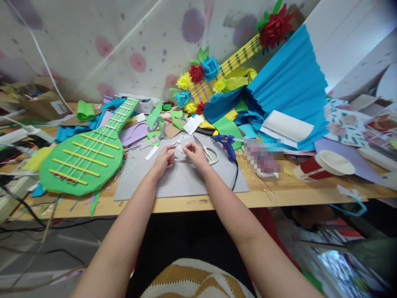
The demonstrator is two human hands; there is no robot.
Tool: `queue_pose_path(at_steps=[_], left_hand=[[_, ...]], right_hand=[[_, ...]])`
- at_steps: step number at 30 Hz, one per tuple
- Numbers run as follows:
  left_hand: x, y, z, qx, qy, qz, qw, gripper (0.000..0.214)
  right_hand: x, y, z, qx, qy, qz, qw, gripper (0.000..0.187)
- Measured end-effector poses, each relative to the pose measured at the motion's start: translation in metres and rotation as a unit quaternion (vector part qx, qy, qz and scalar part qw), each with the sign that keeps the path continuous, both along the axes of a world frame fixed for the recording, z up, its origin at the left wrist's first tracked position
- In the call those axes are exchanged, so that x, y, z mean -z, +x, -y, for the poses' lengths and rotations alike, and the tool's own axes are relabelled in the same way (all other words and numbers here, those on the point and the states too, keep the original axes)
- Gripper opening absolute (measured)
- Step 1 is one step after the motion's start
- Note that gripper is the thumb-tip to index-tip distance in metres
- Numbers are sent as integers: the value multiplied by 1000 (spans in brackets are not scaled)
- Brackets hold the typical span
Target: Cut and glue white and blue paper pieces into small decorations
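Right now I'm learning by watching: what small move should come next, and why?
Perhaps adjust the small white piece before reaching for the scissors or blue glue gun: the left hand and right hand are close together at that piece, while both tools lie unheld nearby. Whether either grip is closed on it is too small to tell.

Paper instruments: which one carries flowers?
The yellow-necked one at the back, decked with red, blue and yellow flowers; the green one at left has none.

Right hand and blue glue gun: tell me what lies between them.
In the head view, a pair of scissors lies between the right hand and the blue glue gun.
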State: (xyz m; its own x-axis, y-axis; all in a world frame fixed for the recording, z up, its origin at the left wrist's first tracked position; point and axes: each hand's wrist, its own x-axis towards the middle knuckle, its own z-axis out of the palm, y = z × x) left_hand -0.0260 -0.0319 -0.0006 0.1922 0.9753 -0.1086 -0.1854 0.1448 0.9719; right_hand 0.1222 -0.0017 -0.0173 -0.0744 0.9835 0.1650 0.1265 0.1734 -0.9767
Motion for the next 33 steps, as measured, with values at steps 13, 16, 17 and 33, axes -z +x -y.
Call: queue_pose_path(at_steps=[13,16,17,33], left_hand=[[5,2,-2,9,19,-31,999,26],[5,2,-2,3,15,-32,999,25],[5,3,-2,2,13,-31,999,24],[4,8,1,-33,56,-96,993,16]], right_hand=[[2,-8,5,-19,-75,-58,995,14],[0,-11,7,-24,-92,-81,992,12],[0,-12,7,-25,-96,-85,991,12],[-7,-9,8,-41,-115,-100,988,20]])
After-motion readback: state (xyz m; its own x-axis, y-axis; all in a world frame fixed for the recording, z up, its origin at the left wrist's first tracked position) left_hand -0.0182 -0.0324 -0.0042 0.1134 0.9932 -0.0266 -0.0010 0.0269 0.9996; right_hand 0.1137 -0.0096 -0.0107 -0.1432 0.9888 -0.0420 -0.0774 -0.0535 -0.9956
